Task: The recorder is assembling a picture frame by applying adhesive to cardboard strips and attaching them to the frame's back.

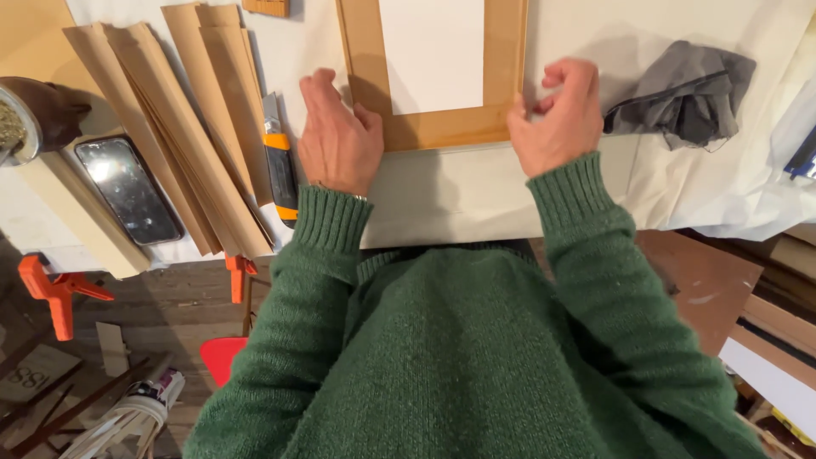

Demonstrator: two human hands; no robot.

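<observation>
View from above of a person in a green sweater (476, 357) at a bench covered with white paper (705, 183). A wooden frame (442, 127) lies flat at the middle of the bench, its near rail toward the person and a white panel (432, 53) showing through its opening. The left hand (337, 140) rests palm down on the frame's near left corner, fingers together and extended along the left rail, holding nothing. The right hand (557, 119) sits at the near right corner, fingers curled inward with the thumb against the fingertips at the frame's outer edge; whether it pinches anything cannot be told. A pale board (450, 195) lies between the frame and the sweater, reaching the bench edge. Just left of the left hand lies a utility knife (279, 157), grey with orange bands, pointing away from the person. Further left, a fan of thin brown veneer strips (178, 127) spreads over the paper, and beside them a phone (127, 189) lies screen up. A crumpled grey cloth (684, 93) lies right of the right hand, apart from it. Orange clamps (58, 293) show below the bench at lower left
</observation>
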